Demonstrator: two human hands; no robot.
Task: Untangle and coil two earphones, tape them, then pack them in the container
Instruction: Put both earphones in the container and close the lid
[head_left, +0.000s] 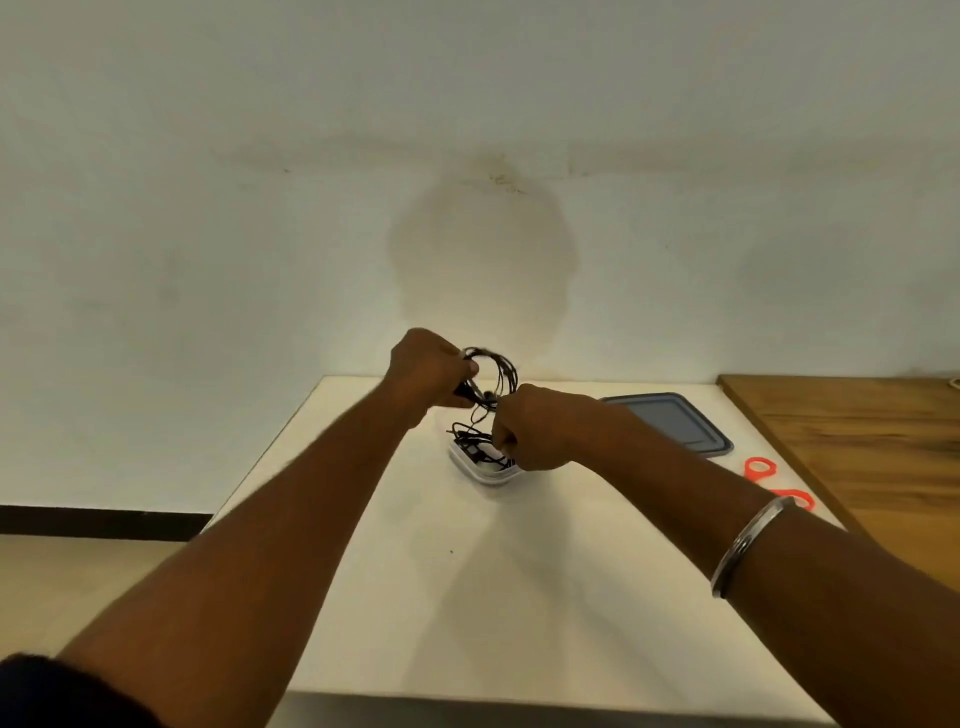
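Above the container (487, 479), the left hand (427, 372) is gripping looped earphones (506, 367) while the right hand (543, 432) is pinching their trailing cable.

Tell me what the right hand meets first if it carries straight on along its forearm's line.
The right hand would likely meet the black earphone cable stretched between the hands first, then the left hand; depth is unclear.

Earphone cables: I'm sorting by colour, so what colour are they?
The earphone cables are black, shown best in the head view.
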